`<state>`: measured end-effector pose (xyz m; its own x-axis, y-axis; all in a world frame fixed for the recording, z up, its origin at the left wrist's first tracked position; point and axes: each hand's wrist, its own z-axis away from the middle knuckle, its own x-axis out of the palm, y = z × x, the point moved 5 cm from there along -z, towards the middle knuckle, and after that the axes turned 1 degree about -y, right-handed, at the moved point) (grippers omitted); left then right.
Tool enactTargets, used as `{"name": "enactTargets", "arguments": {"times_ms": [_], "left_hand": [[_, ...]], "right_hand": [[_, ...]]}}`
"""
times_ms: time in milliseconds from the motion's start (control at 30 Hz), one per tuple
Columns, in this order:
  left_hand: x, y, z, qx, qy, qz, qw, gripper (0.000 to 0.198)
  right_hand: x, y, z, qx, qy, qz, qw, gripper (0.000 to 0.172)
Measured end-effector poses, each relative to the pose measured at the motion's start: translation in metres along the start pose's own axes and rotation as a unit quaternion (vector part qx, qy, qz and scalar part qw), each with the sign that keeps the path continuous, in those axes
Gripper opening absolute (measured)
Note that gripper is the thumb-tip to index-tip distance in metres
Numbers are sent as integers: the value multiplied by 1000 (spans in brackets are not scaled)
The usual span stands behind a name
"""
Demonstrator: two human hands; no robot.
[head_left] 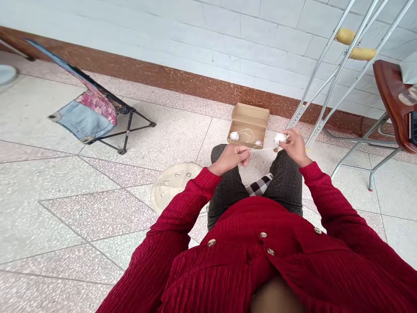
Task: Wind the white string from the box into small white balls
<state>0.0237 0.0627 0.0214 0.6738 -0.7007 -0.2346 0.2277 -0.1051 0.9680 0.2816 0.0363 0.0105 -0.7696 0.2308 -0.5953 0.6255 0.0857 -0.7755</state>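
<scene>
My right hand point(295, 147) pinches a small ball of white yarn point(280, 139) in its fingertips. My left hand point(230, 158) is closed on a white thread point(262, 149) that runs across to that ball. Both hands are held above my knees, in dark trousers. Just beyond them, an open cardboard box point(249, 126) stands on the floor. Inside it lie a white yarn ball point(233, 136), a smaller white piece point(258, 142) and a loose loop of thread point(249, 134). Neither hand touches the box.
A round cream lid point(172, 187) with several small items lies on the floor left of my lap. A folding camp chair point(94, 113) stands further left. Metal crutches point(339, 69) lean on the tiled wall at right, beside a wooden-seated chair point(389, 104).
</scene>
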Motion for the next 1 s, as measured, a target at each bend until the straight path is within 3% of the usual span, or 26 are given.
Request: {"name": "enactTargets", "arguments": {"times_ms": [67,100,200,300,400,500,567,633,700,833,900,1000], "left_hand": [[3,1,-5,2,3,38,999,30],[2,1,-9,3,5,54,999,30],[-3,-2,-20,-7,-5,80,997,31],[-10,-11,-30,-25,-43,98,994,31],[-9,-19,-35,-32,-91,111,989,32],[2,-26,-39,-34,-139,112,983,38],[12,-31,-43,-40,-164,113,979,40],[20,-36,-48,-40,-162,100,981,36],[21,-39,-53,-17,-98,63,993,27],[13,-29,-48,65,99,-3,993,24],[17,-20,-40,94,126,-5,988,26],[33,-10,-32,115,97,-1,989,28]], "right_hand": [[-6,-9,-1,-21,14,37,999,38],[-4,-12,-1,-21,-10,41,999,37],[17,-14,10,33,-169,-36,984,33],[35,-16,29,116,-327,-184,920,38],[38,-24,40,148,-391,-308,855,45],[37,-29,44,154,-383,-408,814,52],[40,-28,46,161,-358,-457,798,61],[46,-23,49,174,-326,-489,790,60],[50,-16,52,194,-287,-511,787,48],[53,-3,54,251,-193,-542,779,37],[51,-2,52,262,-150,-551,778,37],[50,-8,49,268,-112,-553,781,34]]}}
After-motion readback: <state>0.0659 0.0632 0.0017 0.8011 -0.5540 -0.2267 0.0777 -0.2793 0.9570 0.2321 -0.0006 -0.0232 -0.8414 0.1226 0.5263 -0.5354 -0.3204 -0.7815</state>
